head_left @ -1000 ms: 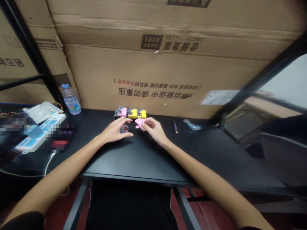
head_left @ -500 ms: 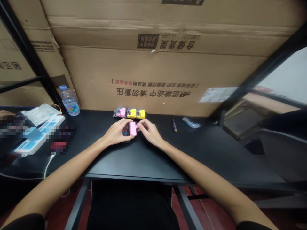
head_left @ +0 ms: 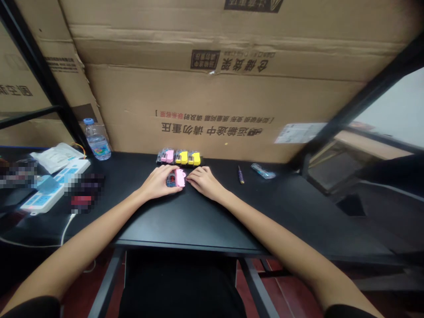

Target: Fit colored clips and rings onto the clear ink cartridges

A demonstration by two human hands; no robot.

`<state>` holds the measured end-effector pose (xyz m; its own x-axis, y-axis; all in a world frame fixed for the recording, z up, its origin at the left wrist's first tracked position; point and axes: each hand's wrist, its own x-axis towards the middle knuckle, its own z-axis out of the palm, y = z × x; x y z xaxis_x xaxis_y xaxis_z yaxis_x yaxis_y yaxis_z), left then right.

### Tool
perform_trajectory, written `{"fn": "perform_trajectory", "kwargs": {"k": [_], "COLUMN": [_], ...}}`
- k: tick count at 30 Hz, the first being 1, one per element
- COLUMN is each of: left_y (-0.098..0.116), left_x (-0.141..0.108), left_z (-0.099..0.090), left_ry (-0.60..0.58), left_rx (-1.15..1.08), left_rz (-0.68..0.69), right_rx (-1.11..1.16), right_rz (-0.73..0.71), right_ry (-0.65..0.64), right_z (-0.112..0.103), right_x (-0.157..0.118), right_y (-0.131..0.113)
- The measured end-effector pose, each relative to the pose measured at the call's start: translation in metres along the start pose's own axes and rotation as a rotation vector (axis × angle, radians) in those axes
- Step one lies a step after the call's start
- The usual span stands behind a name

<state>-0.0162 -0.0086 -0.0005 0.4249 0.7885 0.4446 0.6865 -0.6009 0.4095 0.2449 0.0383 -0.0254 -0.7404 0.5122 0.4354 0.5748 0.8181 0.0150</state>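
Observation:
My left hand [head_left: 159, 182] is closed around a small toy-like block [head_left: 180, 178] with a pink side and a dark, see-through body. The pink side faces right, towards my right hand [head_left: 204, 182]. That hand's fingers are pinched together just right of the block, and whatever they hold is too small or hidden to make out. Right behind my hands stands a row of similar blocks: a pink one [head_left: 168, 155] and two yellow ones, a left one [head_left: 182, 157] and a right one [head_left: 194, 158].
A small screwdriver [head_left: 241, 175] and a clear plastic packet [head_left: 263, 171] lie to the right. To the left are a white power strip [head_left: 54, 187], a white pouch [head_left: 57, 157] and a water bottle [head_left: 98, 140]. A cardboard wall [head_left: 212, 97] closes off the black table's back.
My left hand has shifted slightly left with the block. My right hand's fingers have drawn away from the pink side and curled closer together.

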Motion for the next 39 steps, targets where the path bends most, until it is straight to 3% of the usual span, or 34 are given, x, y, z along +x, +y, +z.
{"fn": "perform_trajectory", "kwargs": {"k": [4, 8, 12, 15, 20, 23, 32, 39], "left_y": [-0.001, -0.002, -0.001, -0.001, -0.001, 0.0, 0.005, 0.005], "left_x": [-0.001, 0.0, 0.0, 0.0, -0.001, -0.001, -0.002, -0.001], "left_z": [0.0, -0.001, -0.001, -0.001, 0.001, 0.002, 0.004, 0.005], "left_ry": [0.006, 0.015, 0.008, 0.002, -0.002, -0.017, -0.02, 0.003], "left_rx": [0.013, 0.021, 0.021, 0.012, -0.003, -0.006, -0.042, -0.048], "left_rz": [0.002, 0.008, 0.009, 0.008, 0.022, 0.035, 0.089, 0.121], "right_rx": [-0.091, -0.21, -0.219, -0.008, 0.703, 0.968, 1.181, 1.353], "right_rz": [-0.092, -0.186, -0.183, -0.054, 0.318, 0.426, 0.491, 0.59], "right_ry": [0.005, -0.068, -0.107, -0.042, 0.229, 0.23, 0.18, 0.219], "right_z": [-0.003, -0.008, -0.011, -0.011, -0.013, -0.013, -0.007, -0.008], "right_x": [0.001, 0.005, 0.006, 0.004, 0.003, 0.005, 0.007, 0.009], "right_y": [-0.002, -0.005, -0.006, -0.007, -0.017, -0.025, -0.026, -0.028]}}
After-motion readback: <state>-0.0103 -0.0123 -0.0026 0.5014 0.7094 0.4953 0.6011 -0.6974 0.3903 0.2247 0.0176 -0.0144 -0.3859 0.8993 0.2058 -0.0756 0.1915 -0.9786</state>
